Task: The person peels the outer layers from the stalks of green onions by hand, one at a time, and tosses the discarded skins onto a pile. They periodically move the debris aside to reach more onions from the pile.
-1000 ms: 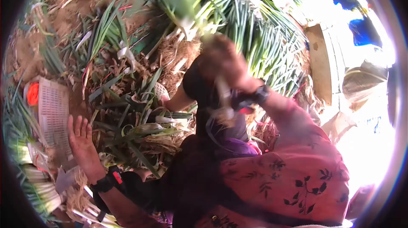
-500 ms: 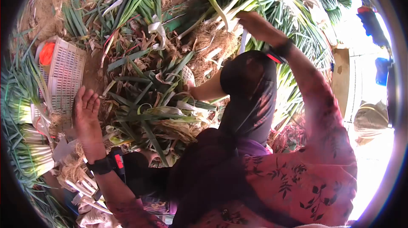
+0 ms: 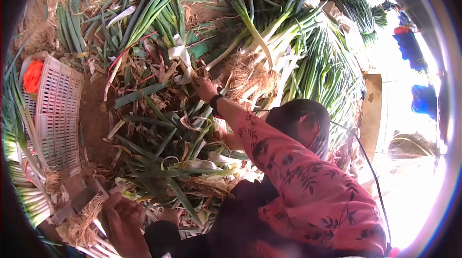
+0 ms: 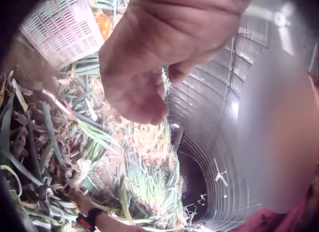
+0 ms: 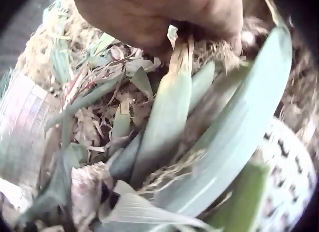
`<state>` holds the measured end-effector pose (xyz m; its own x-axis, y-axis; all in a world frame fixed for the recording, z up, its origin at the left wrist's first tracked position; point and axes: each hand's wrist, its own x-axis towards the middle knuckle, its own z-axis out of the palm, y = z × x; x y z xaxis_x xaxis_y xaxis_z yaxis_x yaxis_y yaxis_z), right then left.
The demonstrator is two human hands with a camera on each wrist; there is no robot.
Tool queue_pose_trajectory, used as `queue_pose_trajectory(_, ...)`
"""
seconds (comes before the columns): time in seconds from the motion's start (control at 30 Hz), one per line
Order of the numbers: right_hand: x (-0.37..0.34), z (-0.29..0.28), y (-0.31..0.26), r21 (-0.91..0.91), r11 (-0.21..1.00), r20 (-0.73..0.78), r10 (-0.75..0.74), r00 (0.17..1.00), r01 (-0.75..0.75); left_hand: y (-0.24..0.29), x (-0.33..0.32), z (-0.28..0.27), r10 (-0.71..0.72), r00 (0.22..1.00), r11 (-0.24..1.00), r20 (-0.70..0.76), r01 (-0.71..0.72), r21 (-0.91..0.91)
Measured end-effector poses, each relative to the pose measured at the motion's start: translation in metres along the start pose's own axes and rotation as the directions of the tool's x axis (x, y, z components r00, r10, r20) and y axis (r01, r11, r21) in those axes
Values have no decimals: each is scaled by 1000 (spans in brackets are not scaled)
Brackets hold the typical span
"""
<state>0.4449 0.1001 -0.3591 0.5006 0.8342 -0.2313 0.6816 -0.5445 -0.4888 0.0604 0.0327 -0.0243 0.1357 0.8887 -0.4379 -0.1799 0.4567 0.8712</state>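
My right grip (image 3: 206, 89), its hold unclear, has left the leeks (image 3: 284, 36) at one o'clock for ten o'clock's litter (image 3: 166, 73), likely pausing leek-handling; my left grip (image 3: 124, 224) hangs loose, empty.

A white crate (image 3: 58, 118) full of little holes sits on the brown dirt (image 3: 94, 109), and something bright orange (image 3: 33, 76) shows at one end of it. A flat green scrap (image 3: 199, 47) lies on the dirt too. Over on the right of the head view are a tan board (image 3: 371, 113) and two blue things (image 3: 423, 104). The left wrist view shows a curved, ribbed roof (image 4: 229, 102) and a white fan (image 4: 281, 18).
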Motion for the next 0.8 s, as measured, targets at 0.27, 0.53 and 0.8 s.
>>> queue_pose_trajectory(0.27,28,20,-54,610,726,423,39,905,-317,20,-16,11,-53,999,997,-5,53,55)
queue_pose_trajectory(0.53,-53,-69,-165,898,-23,345,-584,735,-440,29,-22,32,46,999,989,16,-48,142)
queue_pose_trajectory(0.8,31,-92,-104,-16,914,101,-402,910,406,5,-19,24,131,986,986,106,-141,89)
